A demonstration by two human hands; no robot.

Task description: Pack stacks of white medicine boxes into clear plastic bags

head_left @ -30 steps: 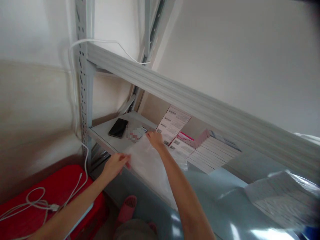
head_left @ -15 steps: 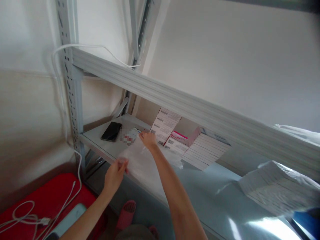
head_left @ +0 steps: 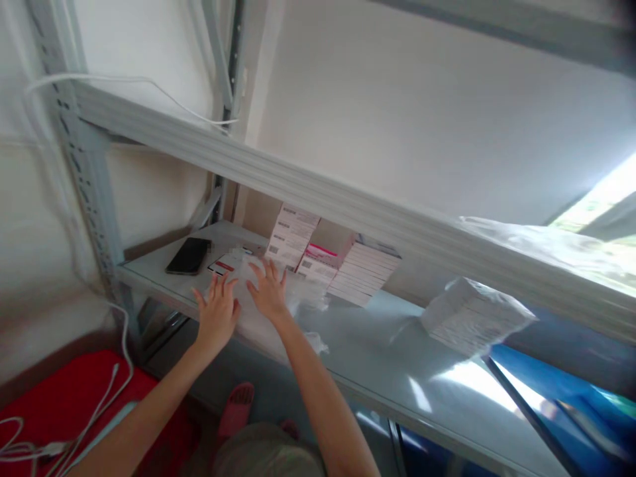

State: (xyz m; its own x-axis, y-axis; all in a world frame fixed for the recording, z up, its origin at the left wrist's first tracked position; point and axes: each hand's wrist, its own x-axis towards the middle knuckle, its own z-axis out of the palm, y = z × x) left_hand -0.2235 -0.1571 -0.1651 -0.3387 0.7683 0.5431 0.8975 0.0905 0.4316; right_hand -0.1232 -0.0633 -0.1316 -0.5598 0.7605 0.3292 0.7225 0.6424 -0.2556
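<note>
A clear plastic bag [head_left: 258,326] lies spread on the grey shelf [head_left: 358,344], its near side at the shelf's front edge. My left hand [head_left: 217,311] is over the bag's left side with fingers spread. Just to its right, my right hand [head_left: 268,290] rests on or just above the plastic, fingers apart as well. Behind the hands lies a card with a red stripe [head_left: 223,264], partly blurred out. A black phone [head_left: 189,256] is left of it. Small stacked boxes with barcode labels [head_left: 292,237] stand behind the bag, beside a stack of white boxes [head_left: 365,273].
A metal beam [head_left: 298,179] crosses above the shelf. A plastic-wrapped bundle [head_left: 474,317] sits farther right, near blue material [head_left: 556,397]. At lower left, white cables [head_left: 44,450] lie on a red surface [head_left: 149,397]. A white cable [head_left: 149,81] hangs over the beam.
Both hands have gone from pinching the plastic bag to spread fingers over it. The bag now lies flatter on the shelf. My view has shifted to the right.
</note>
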